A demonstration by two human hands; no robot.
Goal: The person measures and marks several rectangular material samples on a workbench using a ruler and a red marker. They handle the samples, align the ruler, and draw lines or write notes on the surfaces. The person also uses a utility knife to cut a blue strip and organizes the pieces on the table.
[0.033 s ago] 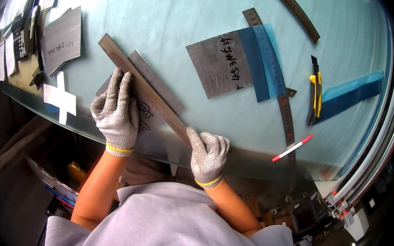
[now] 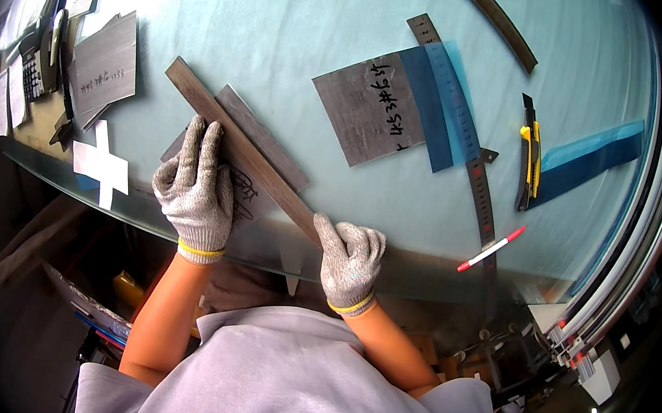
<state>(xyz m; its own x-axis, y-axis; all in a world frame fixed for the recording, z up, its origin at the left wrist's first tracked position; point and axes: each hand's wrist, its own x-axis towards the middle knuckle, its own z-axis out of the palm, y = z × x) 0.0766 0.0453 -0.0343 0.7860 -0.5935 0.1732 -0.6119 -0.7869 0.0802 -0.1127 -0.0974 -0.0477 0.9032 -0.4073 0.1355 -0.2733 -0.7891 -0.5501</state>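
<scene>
A long brown straight bar (image 2: 251, 156) lies slantwise over a grey sheet piece (image 2: 269, 142) with dark handwriting on its near part. My left hand (image 2: 194, 188), in a knitted glove, has two fingers stretched out flat against the bar and the sheet; the thumb rests on the sheet. At the bar's near right end is my right hand (image 2: 351, 259), also gloved. Its index finger touches that end and the other fingers are curled; the thumb is hidden.
A handwritten grey sheet with blue film (image 2: 366, 105) overlaps a steel ruler (image 2: 478, 191). Rightward lie a yellow-black utility knife (image 2: 530, 159), blue film strip (image 2: 590, 163) and red-white pen (image 2: 492, 249). Leftward are grey sheets (image 2: 108, 66), a white paper cross (image 2: 105, 165) and a calculator (image 2: 32, 74).
</scene>
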